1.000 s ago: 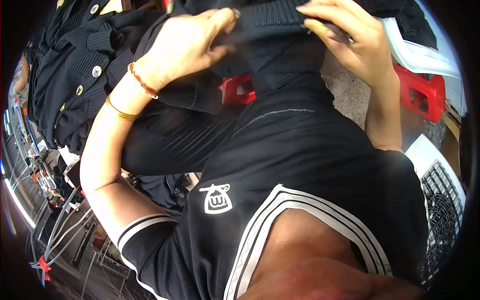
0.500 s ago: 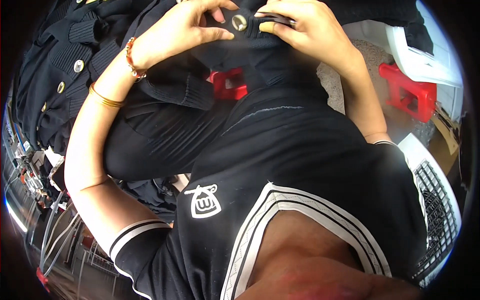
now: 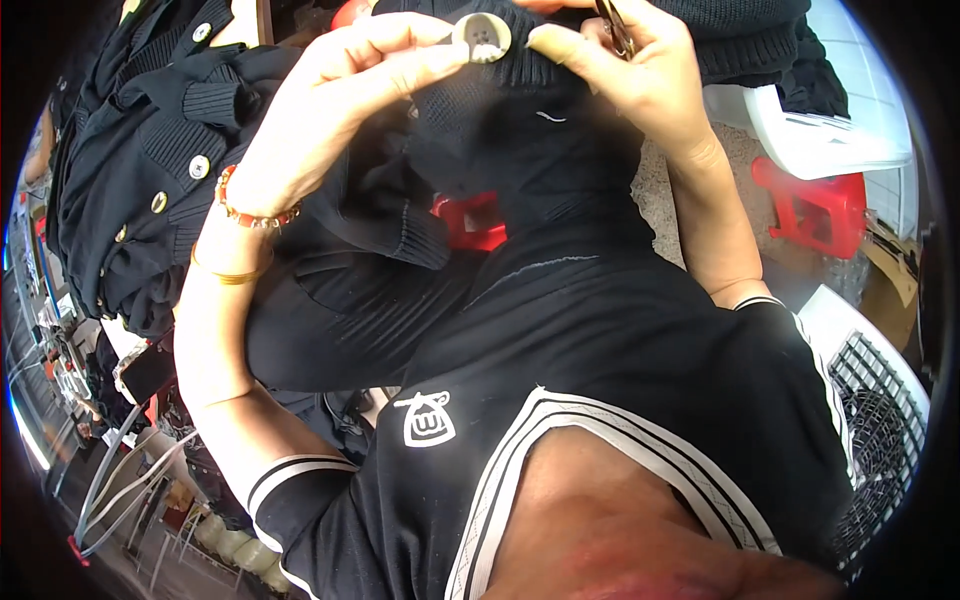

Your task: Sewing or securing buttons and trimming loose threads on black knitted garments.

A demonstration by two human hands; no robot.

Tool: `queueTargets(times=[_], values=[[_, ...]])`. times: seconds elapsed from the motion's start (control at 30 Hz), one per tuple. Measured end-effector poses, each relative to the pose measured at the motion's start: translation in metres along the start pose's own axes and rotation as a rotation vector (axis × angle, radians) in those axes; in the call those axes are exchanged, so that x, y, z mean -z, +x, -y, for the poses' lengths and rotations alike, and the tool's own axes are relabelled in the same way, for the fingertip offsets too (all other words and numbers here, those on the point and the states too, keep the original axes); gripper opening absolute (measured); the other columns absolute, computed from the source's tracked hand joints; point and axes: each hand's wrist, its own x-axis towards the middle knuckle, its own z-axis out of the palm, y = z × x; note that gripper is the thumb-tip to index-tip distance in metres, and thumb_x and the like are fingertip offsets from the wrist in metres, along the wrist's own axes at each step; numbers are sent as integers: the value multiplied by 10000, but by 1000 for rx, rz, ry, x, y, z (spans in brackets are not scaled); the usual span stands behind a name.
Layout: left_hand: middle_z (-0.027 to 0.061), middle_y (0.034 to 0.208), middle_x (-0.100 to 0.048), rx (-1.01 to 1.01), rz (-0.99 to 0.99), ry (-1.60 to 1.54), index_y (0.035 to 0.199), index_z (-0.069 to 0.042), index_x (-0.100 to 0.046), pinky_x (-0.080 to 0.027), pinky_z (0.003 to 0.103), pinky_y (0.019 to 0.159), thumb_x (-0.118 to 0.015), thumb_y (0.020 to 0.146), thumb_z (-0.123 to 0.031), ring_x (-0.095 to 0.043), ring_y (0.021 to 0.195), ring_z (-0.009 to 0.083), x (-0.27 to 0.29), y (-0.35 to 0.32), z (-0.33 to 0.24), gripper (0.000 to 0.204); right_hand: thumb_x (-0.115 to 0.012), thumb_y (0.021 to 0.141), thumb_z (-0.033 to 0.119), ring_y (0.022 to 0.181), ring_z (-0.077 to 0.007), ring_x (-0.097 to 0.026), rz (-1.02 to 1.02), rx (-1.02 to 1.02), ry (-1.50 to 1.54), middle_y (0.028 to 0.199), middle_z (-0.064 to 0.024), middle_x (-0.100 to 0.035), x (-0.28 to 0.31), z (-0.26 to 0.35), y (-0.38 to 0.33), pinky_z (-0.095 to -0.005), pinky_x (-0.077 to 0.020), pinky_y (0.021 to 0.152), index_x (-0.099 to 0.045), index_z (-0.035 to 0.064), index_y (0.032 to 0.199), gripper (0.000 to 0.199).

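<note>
Grey-faced button (image 3: 482, 36) up top, its edge clamped between thumb and finger of the left hand (image 3: 335, 90)! Over to the right hand (image 3: 655, 80), closed round dark snips (image 3: 617, 30), thumb right by the ribbed edge of a black sweater (image 3: 530, 68). Further out, black knitwear (image 3: 125, 185) heaps up left; a red stool (image 3: 815, 212) stands right.

Black short-sleeved shirt (image 3: 640, 340) with a V-shaped collar (image 3: 543, 410) striped white and black. Left of the collar's point sits a white shield-like emblem (image 3: 428, 422). Farther left of the collar, the left wrist (image 3: 262, 188) wears a red-and-gold bracelet (image 3: 245, 216) and gold bangle (image 3: 232, 277).
</note>
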Motion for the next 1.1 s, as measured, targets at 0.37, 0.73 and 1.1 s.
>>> queueTargets(times=[0.37,0.73,1.1], values=[[-45,1031,-678,35,-7,-46,1172,-54,-690,-420,178,755,-621,978,-244,-547,851,8,9,0,9,279,-791,758,-33,712,-161,-617,-20,421,-151,873,-104,-664,-15,8,7,-248,-477,608,-701,-34,1052,308],[-15,1077,-667,-41,2,-58,1194,-9,-664,-448,193,900,-606,988,-151,-583,992,43,5,-5,1,258,-634,925,-8,653,-42,-505,-45,134,147,811,-10,-621,-17,-1,0,-189,-401,597,-682,-50,1016,111],[32,1213,-626,-186,-82,56,1271,-9,-592,-397,252,1033,-583,980,-86,-566,1136,101,-4,3,2,301,-620,945,15,644,-5,-474,-76,270,253,769,38,-597,-20,-11,7,-172,-374,574,-686,-30,1005,100]])
